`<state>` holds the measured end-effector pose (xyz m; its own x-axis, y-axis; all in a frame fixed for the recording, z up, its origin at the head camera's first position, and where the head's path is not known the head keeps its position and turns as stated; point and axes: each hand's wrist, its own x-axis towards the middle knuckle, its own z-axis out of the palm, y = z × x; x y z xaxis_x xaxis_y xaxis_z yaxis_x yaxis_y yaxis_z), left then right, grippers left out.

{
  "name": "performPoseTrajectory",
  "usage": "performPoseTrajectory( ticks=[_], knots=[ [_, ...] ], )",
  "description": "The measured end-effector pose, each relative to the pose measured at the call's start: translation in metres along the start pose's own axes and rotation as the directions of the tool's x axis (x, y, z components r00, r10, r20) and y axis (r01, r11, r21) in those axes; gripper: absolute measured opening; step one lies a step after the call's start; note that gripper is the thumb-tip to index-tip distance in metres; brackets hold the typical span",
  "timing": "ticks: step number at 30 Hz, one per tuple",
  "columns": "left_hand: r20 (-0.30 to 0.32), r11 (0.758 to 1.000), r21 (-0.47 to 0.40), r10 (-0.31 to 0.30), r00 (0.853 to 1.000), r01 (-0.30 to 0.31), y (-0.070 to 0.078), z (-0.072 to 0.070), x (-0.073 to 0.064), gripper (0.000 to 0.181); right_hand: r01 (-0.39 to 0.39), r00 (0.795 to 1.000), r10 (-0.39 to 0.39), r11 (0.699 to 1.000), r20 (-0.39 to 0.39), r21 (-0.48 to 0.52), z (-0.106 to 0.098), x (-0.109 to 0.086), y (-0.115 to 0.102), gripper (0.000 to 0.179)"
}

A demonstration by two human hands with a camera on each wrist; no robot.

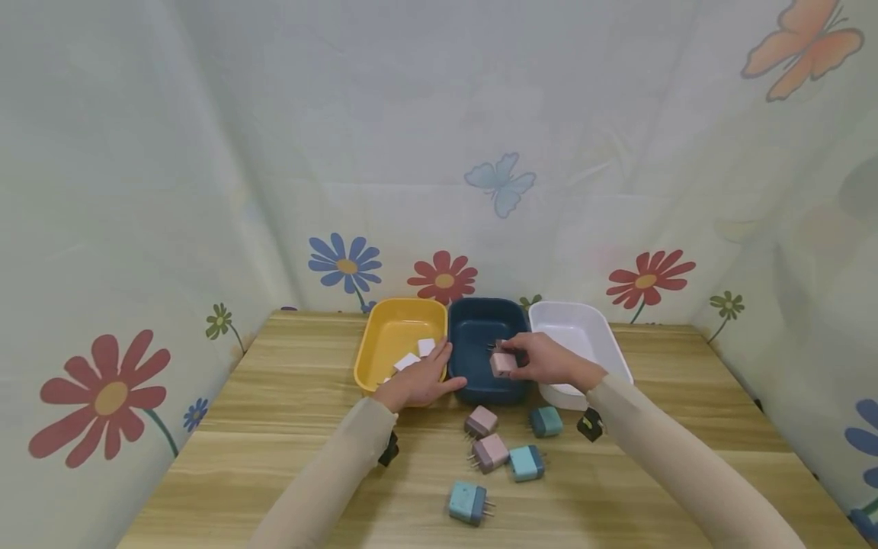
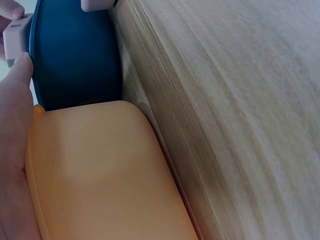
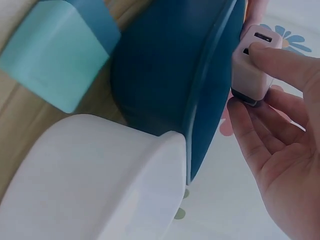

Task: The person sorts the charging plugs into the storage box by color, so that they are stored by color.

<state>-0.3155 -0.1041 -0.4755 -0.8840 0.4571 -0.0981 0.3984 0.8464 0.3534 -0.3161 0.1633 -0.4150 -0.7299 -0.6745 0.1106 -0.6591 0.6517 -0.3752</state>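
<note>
My right hand (image 1: 551,360) pinches a pink USB wall charger (image 1: 503,366) between thumb and fingers, over the navy blue bin (image 1: 483,306). The right wrist view shows the two ports of this held charger (image 3: 255,70), with the thumb against them. Part of a second plug (image 1: 499,347) shows just behind it. My left hand (image 1: 421,379), fingers extended, rests over the right rim of the yellow bin (image 1: 391,309), its thumb reaching to the navy bin. Several white blocks (image 1: 406,361) lie in the yellow bin, partly covered by that hand.
A white bin (image 1: 572,311) stands right of the navy one. In front of the bins lie two pink chargers (image 1: 482,421) and three teal ones (image 1: 467,503) on the wooden table (image 1: 302,435). A flowered cloth (image 1: 384,191) hangs behind and at both sides.
</note>
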Motion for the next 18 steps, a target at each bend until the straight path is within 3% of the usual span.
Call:
performPoseTrajectory(
  ticks=[18],
  knots=[
    [0.003,1.000,-0.005,-0.007,1.000,0.007,0.000,-0.001,-0.001,0.089,-0.087,0.996,0.086,0.995,0.022,0.044,-0.004,0.030,0.006,0.050]
  ],
)
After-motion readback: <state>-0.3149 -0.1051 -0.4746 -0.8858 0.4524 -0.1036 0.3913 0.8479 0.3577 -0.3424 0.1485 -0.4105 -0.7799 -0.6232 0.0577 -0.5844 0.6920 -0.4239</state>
